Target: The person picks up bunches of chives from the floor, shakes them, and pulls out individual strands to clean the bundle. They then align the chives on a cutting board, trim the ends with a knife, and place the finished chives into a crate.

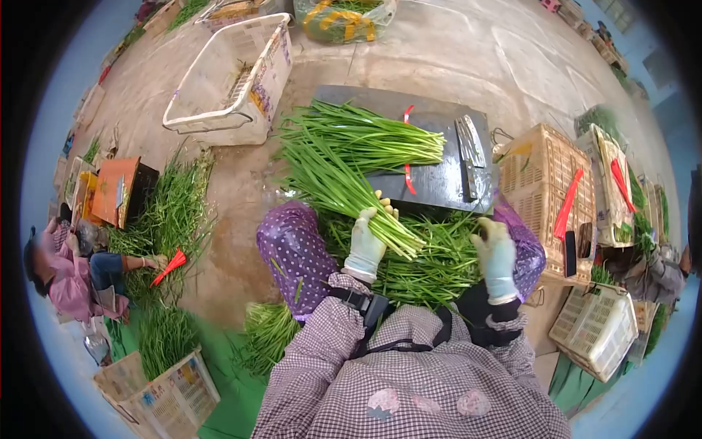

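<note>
My left hand [366, 241], in a pale glove, is wrapped round a bunch of long green stalks [344, 186], whose leafy ends point up and left. My right hand [491, 245], also gloved, is over the right edge of the loose greens [431, 271] on my lap, its fingers curled; what they hold, if anything, is too small to tell. Beyond them, a second bunch [387, 139] lies on a dark board [453, 175], with a red strip [409, 179] passing under it. Right of that bunch a knife [468, 157] rests on the board.
A white crate [267, 110] stands at the upper left. Right of the board, a beige crate [545, 168] carries red strips [568, 205] and a dark-handled tool [570, 254]. A person [77, 282] sits at the left beside greens [172, 212]; another person [654, 274] is at the far right.
</note>
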Tool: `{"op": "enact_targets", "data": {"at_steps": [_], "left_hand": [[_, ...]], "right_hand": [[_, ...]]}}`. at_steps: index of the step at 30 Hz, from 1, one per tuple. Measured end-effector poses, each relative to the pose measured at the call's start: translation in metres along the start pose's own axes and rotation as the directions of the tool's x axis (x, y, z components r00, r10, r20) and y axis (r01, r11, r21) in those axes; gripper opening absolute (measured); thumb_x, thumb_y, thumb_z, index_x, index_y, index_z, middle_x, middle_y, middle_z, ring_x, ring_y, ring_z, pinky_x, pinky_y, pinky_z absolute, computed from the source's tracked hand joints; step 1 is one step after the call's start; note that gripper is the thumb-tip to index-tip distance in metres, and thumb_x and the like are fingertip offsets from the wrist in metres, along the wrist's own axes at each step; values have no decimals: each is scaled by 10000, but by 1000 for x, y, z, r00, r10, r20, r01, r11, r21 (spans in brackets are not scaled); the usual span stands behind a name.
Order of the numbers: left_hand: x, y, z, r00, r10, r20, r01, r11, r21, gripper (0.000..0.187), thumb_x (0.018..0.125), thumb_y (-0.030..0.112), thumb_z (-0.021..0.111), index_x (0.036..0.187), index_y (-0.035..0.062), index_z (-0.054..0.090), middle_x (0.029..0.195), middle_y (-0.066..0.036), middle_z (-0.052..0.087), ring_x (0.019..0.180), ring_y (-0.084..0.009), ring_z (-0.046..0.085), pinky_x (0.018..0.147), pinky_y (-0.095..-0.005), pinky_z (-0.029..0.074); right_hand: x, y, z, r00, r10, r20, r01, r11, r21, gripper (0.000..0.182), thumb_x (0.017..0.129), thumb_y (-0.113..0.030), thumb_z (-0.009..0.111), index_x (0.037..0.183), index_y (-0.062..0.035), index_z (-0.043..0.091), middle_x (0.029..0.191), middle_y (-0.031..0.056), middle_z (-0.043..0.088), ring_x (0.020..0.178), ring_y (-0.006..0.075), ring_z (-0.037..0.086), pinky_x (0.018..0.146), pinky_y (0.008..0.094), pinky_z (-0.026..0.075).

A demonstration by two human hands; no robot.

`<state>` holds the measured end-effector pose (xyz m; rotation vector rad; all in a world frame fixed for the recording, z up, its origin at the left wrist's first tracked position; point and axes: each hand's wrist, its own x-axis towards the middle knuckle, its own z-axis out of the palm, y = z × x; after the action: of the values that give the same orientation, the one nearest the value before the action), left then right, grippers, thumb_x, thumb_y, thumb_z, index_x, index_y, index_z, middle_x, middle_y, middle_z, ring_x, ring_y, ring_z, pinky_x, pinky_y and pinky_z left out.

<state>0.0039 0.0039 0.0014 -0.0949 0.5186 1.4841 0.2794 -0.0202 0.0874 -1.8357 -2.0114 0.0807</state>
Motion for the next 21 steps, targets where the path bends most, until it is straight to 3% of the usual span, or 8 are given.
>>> {"op": "enact_targets", "data": {"at_steps": [1,3,7,10,12,16,20,21], "left_hand": [[1,-2,0,1000,-5,1,5,1000,1,446,964,109,512,1390,-20,541,1155,-124,657,1014,-217,644,1058,-428,517],[1,-3,-3,1000,5,28,-6,1000,6,415,979,107,522,1375,-11,555,1157,-122,664,1019,-223,648,1060,-429,519],[2,2,-10,997,-22,77,19,999,37,351,1017,142,602,1347,24,586,1134,-104,684,1025,-221,662,1051,-422,529],[0,4,-8,998,-31,49,30,999,18,327,1037,152,617,1348,60,574,1136,-93,682,1026,-215,663,1034,-414,539],[1,-1,-9,996,-43,76,44,999,-16,324,1037,134,625,1348,62,575,1135,-90,682,1027,-213,665,1015,-402,550],[9,-5,-19,995,-2,99,-5,998,68,359,1000,71,655,1353,36,600,1144,-89,691,1039,-229,665,1000,-393,559],[9,-6,-25,996,37,82,-42,998,56,390,980,30,657,1365,35,594,1133,-86,695,1018,-236,664,969,-386,565],[8,-6,-23,996,36,82,-41,998,57,390,980,30,657,1365,35,594,1133,-86,695,1018,-236,664,969,-386,565]], "right_hand": [[3,-25,3,998,15,61,-25,985,170,306,801,-136,809,1077,-68,695,1028,142,700,938,355,688,808,436,558],[7,-62,23,948,-315,47,274,883,380,294,816,-143,789,1084,-103,674,1005,102,691,941,325,683,830,424,544],[10,-97,52,912,-350,212,318,932,172,223,839,-175,769,1023,-96,671,934,106,673,894,332,673,765,439,531],[11,-84,74,931,-305,200,195,880,432,156,878,-181,741,979,-73,689,894,111,674,842,304,675,741,412,533],[9,-78,75,957,-85,278,-123,750,651,133,915,-173,712,948,-45,701,836,105,668,760,252,662,709,370,529],[2,-86,74,916,69,395,-347,626,698,132,925,-149,710,933,-17,695,781,100,656,691,207,629,667,333,515],[-4,-97,81,978,82,190,-182,778,601,134,932,-146,700,921,-16,668,796,110,650,696,248,635,665,361,519],[-4,-96,86,999,8,40,-28,855,518,128,934,-141,695,921,-21,654,816,119,643,711,272,637,670,382,521]]}}
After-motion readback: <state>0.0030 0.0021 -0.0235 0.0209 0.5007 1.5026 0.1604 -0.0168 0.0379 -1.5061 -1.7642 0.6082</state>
